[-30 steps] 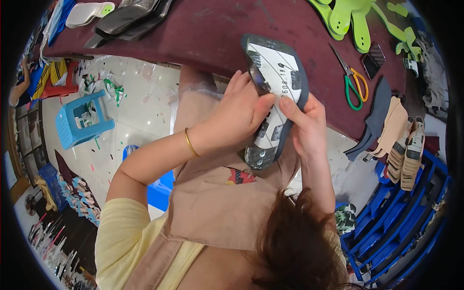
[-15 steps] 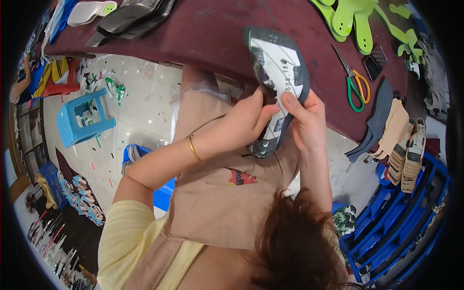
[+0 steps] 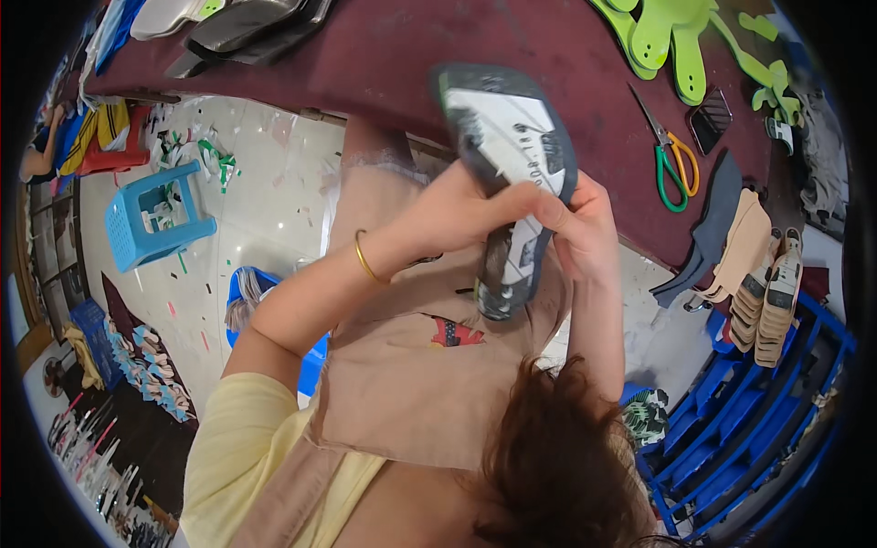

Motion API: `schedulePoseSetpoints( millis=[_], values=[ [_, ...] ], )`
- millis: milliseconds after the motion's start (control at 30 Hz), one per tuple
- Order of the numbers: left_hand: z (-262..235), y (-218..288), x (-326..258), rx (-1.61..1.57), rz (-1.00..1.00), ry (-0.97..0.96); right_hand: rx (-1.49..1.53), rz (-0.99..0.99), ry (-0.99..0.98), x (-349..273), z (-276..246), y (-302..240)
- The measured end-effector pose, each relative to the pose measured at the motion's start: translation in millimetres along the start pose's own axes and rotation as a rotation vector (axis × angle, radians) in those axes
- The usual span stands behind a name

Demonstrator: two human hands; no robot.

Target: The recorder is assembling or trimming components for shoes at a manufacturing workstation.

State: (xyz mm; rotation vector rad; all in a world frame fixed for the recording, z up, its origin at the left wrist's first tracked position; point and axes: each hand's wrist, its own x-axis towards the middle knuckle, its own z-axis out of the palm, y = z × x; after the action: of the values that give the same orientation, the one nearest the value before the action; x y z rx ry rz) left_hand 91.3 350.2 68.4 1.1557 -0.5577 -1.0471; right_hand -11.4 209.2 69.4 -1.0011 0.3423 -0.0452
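Observation:
Both hands hold a dark shoe insole (image 3: 534,146) over my lap, its broad end pointing toward the table and its narrow end toward me. The upturned face shows a white printed backing with dark, wrinkled material around it. My left hand (image 3: 466,215) grips its left side at the middle, thumb across the white face. My right hand (image 3: 585,228) pinches the right edge, its thumb tip close to the left thumb. The fingers behind the insole are partly hidden.
On the maroon-covered table (image 3: 393,55) lie scissors (image 3: 674,169), a phone (image 3: 710,121), lime-green sole-shaped pieces (image 3: 671,46) and dark shiny pieces (image 3: 247,32). Dark and beige insoles (image 3: 740,239) overhang its right edge. A blue stool (image 3: 137,228) stands left, a blue rack (image 3: 758,420) right.
The insole has tilted, its broad end swinging left and its narrow end coming slightly nearer me. My left thumb has moved up across the white face toward the right thumb.

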Motion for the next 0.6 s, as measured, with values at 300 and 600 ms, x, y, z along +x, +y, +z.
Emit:
schedulePoseSetpoints(
  millis=[300, 600],
  values=[
    [7, -1, 9, -0.243, 0.119, 0.027, 0.172, 0.095, -0.008, 11, -3, 11],
    [3, -15, 9, 0.034, 0.303, 0.233, -0.533, -0.215, 0.347, 0, 50, 17]
  ],
)
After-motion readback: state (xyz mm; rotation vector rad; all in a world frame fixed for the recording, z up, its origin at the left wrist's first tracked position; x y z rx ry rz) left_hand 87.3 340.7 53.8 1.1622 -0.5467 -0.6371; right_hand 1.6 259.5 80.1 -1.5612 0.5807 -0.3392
